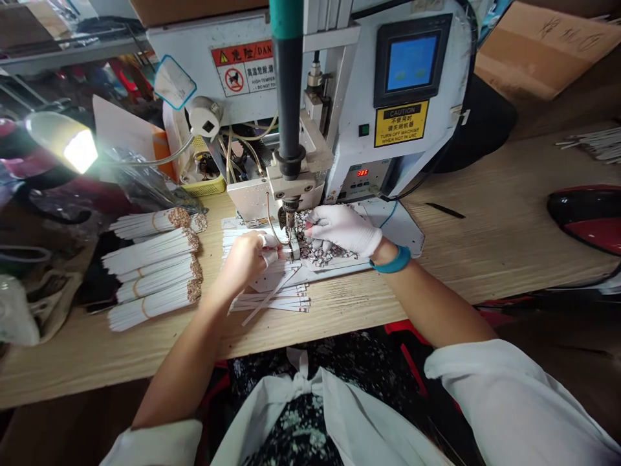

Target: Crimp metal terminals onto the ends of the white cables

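My left hand (245, 257), with white covers on some fingertips, is closed in a pinch at the small metal fixture (294, 247) below the machine head (291, 188). What it grips is too small to make out. My right hand (342, 230), in a white glove with bare fingertips, is bent over a pile of small metallic parts (324, 257). Its thumb and fingers come together beside the fixture; anything between them is hidden. Thin white strips (279, 301) lie on the table just below my left hand, and more are behind it.
Bundled white strips (155, 278) are stacked at left, near a lit lamp (80, 149). A yellow basket (206, 188) stands behind. The machine bears a screen (411, 61) and a red "385" readout (362, 173). To the right lie a dark thin tool (445, 210) and a red-black object (587, 217).
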Tool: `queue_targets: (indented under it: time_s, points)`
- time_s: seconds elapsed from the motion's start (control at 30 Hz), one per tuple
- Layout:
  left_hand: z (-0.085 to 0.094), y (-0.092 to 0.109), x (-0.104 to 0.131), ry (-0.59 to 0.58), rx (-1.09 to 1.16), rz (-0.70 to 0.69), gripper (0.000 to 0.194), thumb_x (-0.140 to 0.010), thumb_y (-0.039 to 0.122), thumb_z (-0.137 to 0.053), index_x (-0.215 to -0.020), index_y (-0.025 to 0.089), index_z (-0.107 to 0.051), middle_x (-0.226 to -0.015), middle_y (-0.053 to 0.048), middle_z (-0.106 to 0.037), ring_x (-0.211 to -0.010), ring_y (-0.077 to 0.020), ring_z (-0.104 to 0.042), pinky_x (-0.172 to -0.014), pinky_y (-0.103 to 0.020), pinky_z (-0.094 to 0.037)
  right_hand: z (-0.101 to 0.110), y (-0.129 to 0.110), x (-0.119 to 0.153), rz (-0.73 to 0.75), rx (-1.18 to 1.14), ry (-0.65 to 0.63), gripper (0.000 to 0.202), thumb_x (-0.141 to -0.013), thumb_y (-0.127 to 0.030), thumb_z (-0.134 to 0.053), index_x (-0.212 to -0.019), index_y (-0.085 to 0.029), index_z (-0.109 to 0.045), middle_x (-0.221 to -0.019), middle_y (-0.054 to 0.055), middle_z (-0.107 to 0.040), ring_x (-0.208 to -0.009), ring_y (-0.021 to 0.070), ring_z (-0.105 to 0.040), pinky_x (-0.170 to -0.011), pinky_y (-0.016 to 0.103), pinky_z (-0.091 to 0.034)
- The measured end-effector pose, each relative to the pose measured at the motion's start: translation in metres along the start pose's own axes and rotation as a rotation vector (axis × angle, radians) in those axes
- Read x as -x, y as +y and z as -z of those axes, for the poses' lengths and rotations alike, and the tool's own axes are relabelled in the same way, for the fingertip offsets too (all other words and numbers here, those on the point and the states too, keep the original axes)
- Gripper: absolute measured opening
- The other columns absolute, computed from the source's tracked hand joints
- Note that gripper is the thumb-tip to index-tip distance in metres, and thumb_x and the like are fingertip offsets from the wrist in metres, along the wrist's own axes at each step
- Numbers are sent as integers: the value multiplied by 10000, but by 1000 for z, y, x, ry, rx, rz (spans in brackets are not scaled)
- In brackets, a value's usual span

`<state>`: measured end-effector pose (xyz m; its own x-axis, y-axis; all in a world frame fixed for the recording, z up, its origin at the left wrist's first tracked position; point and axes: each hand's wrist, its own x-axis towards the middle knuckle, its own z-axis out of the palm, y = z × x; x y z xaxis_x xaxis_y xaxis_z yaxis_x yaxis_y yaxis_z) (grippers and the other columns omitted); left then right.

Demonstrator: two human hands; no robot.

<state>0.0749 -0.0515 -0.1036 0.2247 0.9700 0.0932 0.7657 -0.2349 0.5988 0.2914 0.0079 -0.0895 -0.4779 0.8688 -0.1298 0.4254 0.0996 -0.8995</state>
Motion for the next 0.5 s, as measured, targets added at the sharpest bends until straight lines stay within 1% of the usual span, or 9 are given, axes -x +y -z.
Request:
queue_targets:
  time_s: [0.07, 0.13, 0.2, 0.33, 0.4, 0.5]
  points:
    - [1, 1, 0, 7, 42, 10, 330, -769, 452, -565, -692, 166, -710, -722, -79, -705, -695, -211, -634, -679, -304, -476, -1, 2, -2, 18, -62, 6, 33, -781, -139, -631, -805, -117, -629, -629, -8, -597, -494, 97, -545, -462, 232, -417]
    - [2, 2, -1, 5, 106, 32, 379, -767, 505, -558, -698, 160, -698, -684, -69, -685, -683, -209, -615, -659, -301, -464, -2, 2, -3, 33, -127, -5, 43, -768, -113, -628, -804, -105, -649, -642, -5, -600, -502, 88, -535, -463, 224, -418]
    - [3, 2, -2, -30, 199, 63, 402, -752, 534, -569, -696, 152, -680, -670, -57, -667, -659, -194, -586, -619, -285, -444, -5, 1, -3, 27, -215, -37, 61, -754, -96, -630, -809, -100, -657, -679, 8, -622, -526, 85, -543, -473, 220, -434]
    - [2, 0, -7, -116, 381, 174, 394, -673, 535, -641, -619, 146, -615, -607, -22, -596, -569, -138, -487, -532, -244, -368, -14, 0, -4, 46, -322, -87, 81, -743, -85, -643, -816, -116, -629, -674, -5, -613, -523, 76, -533, -461, 204, -439]
    - [1, -3, -9, -120, 466, 226, 385, -628, 522, -671, -588, 147, -589, -601, -12, -577, -558, -120, -458, -528, -234, -352, -17, -1, -6, 40, -337, -95, 109, -731, -71, -653, -816, -125, -610, -651, -25, -592, -497, 65, -514, -432, 189, -423]
    - [-1, -6, -11, -97, 548, 239, 350, -604, 484, -686, -575, 150, -587, -623, -12, -585, -587, -120, -474, -553, -233, -371, -19, -2, -7, -12, -333, -76, 153, -719, -28, -640, -815, -131, -581, -630, -41, -576, -452, 52, -492, -394, 173, -404]
